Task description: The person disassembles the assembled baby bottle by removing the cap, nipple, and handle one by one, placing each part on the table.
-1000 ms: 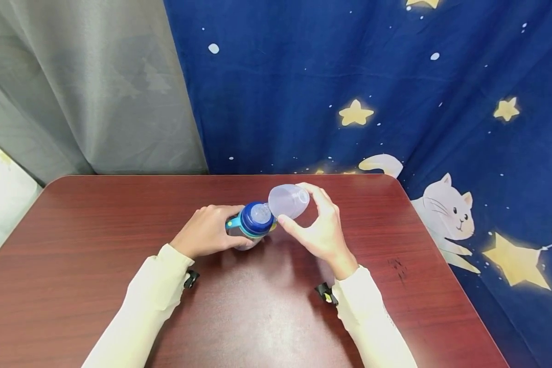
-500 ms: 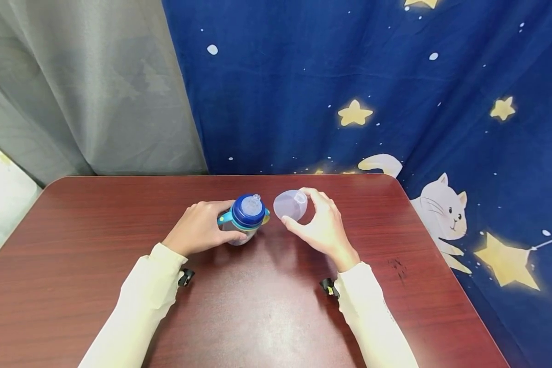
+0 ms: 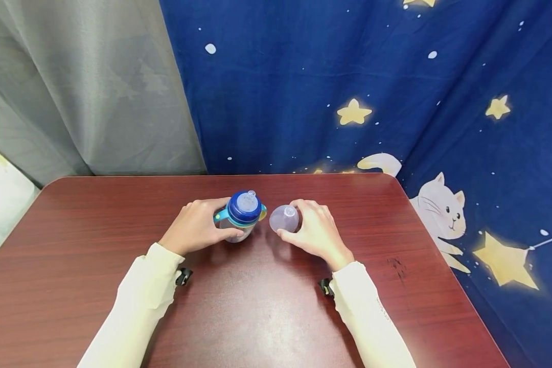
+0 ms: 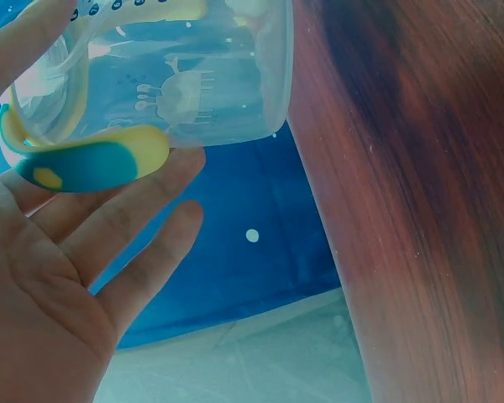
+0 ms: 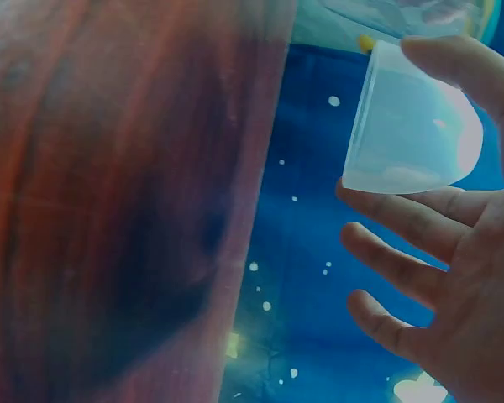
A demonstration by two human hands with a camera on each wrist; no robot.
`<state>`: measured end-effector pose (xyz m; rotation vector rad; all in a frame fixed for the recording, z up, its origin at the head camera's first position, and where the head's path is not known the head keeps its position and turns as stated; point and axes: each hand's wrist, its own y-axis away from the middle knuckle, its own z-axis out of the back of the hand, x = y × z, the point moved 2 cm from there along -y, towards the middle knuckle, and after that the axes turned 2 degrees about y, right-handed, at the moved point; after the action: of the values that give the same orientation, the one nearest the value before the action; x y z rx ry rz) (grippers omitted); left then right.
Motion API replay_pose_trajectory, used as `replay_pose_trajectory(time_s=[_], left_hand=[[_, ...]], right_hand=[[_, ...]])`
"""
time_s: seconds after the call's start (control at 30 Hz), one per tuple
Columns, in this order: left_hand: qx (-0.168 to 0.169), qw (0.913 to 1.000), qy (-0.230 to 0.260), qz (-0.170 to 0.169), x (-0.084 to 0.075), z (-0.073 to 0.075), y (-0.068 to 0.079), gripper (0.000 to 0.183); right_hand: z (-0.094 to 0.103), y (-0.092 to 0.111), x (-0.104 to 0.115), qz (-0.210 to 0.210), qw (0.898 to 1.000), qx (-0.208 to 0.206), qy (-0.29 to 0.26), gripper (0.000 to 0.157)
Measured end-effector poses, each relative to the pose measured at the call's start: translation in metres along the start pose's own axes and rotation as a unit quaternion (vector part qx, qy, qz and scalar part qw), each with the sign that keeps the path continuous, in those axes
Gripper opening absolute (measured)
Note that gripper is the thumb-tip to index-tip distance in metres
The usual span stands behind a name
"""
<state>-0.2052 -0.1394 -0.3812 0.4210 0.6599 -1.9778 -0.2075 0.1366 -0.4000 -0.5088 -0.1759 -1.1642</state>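
A baby bottle (image 3: 245, 208) with a dark blue collar, a clear teat and turquoise-and-yellow side handles stands roughly upright, left of centre in the head view. My left hand (image 3: 194, 226) grips it from the left, thumb in front. In the left wrist view its clear bottle body (image 4: 210, 75) has a faint animal print, and a handle (image 4: 92, 159) lies by the fingers. A translucent domed cap (image 3: 283, 220) is pinched between the thumb and fingers of my right hand (image 3: 319, 232), just right of the bottle. The cap's rim (image 5: 361, 126) faces the tabletop; whether it touches is hard to tell.
The brown wooden table (image 3: 267, 306) has rounded far corners and dark scuffs at the right. Behind it hang a grey curtain (image 3: 96, 92) and a blue curtain (image 3: 294, 82) with stars and a cat.
The cap has come away from the bottle's top, turned dome-up and sunk toward the table in my right hand. My left hand has shifted the bottle slightly left and away.
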Motion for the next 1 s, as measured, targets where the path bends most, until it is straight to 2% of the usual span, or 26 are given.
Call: replay_pose_trajectory(time_s=[0.2, 0.43, 0.83, 1.0], left_hand=[[0.007, 1.0, 0.0, 0.004, 0.0, 0.0, 0.001, 0.071], [0.013, 0.9999, 0.008, 0.006, -0.002, -0.003, -0.001, 0.069], [0.02, 0.9998, 0.008, -0.001, -0.004, -0.007, -0.002, 0.066], [0.022, 0.9997, 0.009, 0.001, -0.004, -0.008, -0.003, 0.068]], right_hand=[[-0.015, 0.0, -0.001, 0.016, 0.998, 0.044, 0.045, 0.059], [-0.022, 0.0, -0.002, 0.024, 0.994, 0.066, 0.083, 0.06], [-0.026, 0.002, -0.004, 0.006, 0.991, 0.106, 0.086, 0.062], [-0.027, 0.002, -0.003, 0.001, 0.991, 0.108, 0.081, 0.062]])
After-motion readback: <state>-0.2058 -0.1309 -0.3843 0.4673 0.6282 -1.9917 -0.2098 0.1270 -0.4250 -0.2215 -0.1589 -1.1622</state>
